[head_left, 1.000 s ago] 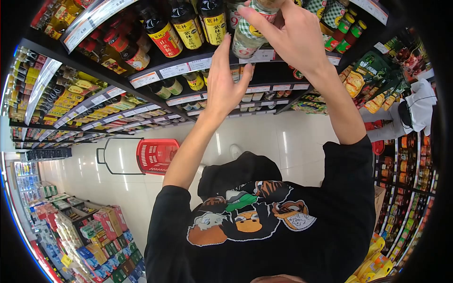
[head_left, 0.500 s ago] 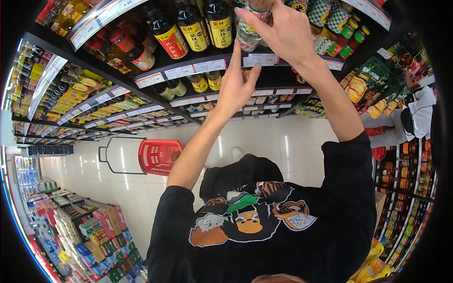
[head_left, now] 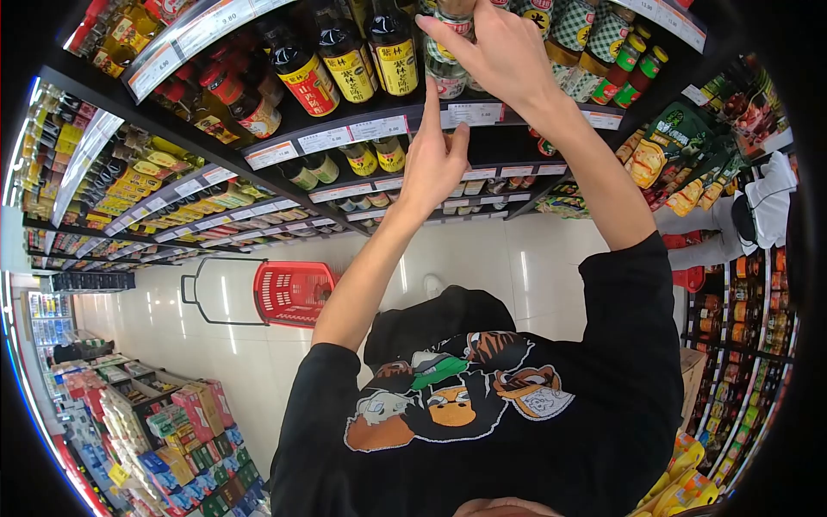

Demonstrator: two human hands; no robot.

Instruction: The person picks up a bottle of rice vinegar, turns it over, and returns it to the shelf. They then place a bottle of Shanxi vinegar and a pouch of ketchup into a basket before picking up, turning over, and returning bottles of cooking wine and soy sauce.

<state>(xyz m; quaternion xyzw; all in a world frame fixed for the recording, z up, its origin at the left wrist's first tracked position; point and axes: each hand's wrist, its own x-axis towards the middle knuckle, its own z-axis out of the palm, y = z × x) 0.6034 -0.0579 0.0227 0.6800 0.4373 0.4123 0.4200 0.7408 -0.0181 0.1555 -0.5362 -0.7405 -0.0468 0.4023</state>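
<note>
A clear glass bottle (head_left: pixel 445 65) with a red-and-white label stands at the shelf's front edge near the top of the view. My right hand (head_left: pixel 508 60) wraps round its upper part from the right, thumb stretched across toward the left, partly hiding it. Below, my left hand (head_left: pixel 435 168) reaches up with its index finger straight, the tip right at the bottle's lower left side, thumb held apart. Just left of the bottle are dark vinegar bottles, two with yellow labels (head_left: pixel 396 67) and one with a red-and-yellow label (head_left: pixel 308 82).
Price tags line the shelf edge (head_left: pixel 379 127), and lower shelves hold more bottles. Jars with green checked lids (head_left: pixel 573 30) stand to the right. A red shopping basket (head_left: pixel 297 293) with a long handle rests on the floor. Another person (head_left: pixel 749 211) is at the right.
The view has shifted slightly, so the shelf appears a little lower. My right hand has moved slightly left with the clear bottle; my left hand stays close by it, finger still extended.
</note>
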